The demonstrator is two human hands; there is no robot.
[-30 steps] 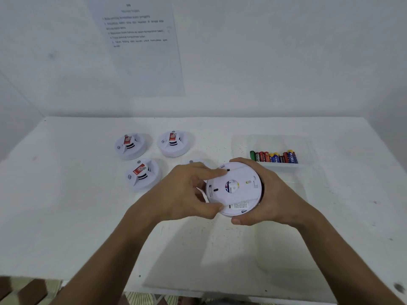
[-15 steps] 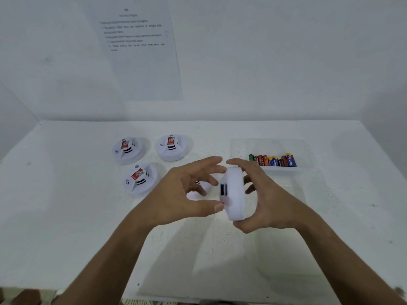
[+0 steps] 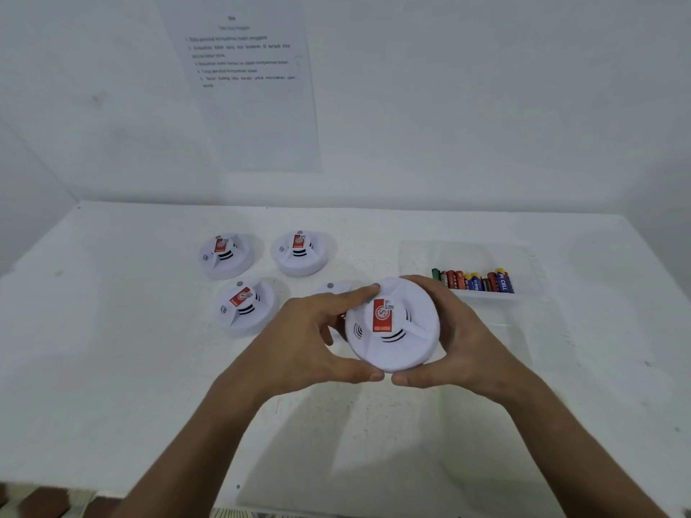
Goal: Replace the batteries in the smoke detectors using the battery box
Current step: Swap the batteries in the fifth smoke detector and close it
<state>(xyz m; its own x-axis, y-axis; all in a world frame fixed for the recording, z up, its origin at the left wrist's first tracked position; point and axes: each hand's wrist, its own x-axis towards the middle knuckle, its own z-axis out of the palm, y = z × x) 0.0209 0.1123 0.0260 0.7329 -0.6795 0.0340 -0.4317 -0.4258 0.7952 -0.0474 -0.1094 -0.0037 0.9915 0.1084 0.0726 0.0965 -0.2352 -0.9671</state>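
— Batteries are seen lined up in a clear battery box, which is set on the white table at about two o'clock from the hands. Green, red and blue casings can be told apart; the count cannot be read.

— And the detector being handled?

— One smoke detector is held above the table, face up, its red label shown. It is gripped at its left rim by the left hand, thumb below and forefinger laid across the top edge. Its right rim is cupped by the curled fingers of the right hand. The two thumbs nearly meet at six o'clock under it.

— What else is laid out?

— Three other detectors are placed face up at ten to eleven o'clock, well apart from the box. Part of a further white piece is glimpsed behind the left hand. A printed sheet is fixed to the pale wall at twelve o'clock; its text is too blurred to be read.
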